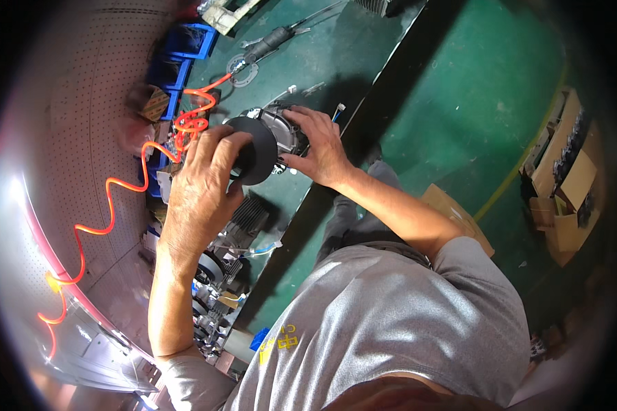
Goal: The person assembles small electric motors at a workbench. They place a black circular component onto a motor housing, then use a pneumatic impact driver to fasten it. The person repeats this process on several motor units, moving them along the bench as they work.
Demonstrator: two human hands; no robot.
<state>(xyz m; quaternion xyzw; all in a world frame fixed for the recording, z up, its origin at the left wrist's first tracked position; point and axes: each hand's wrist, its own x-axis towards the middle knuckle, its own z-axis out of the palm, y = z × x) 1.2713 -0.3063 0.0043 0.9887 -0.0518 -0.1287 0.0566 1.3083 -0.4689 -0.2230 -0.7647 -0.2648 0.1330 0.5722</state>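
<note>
My left hand (202, 181) grips the rim of a black round cup-like part (261, 154), fingers on one side and thumb below. Right beside this part, and partly behind it, sits a grey metal motor housing (281, 129) on the green bench. My right hand (322, 147) curls around the near side of that housing, with thumb and fingers spread on its edge. A short cable with a white connector (340, 107) lies by my right fingers. The black part hides much of the housing, so I cannot tell whether the two touch.
A dark air tool (273, 44) lies farther up the bench (336, 51), joined to an orange coiled hose (110, 205). Blue bins (192, 41) line the pegboard wall. Several finned motors (250, 216) stand nearer me. An open carton (562, 178) rests on the floor at right.
</note>
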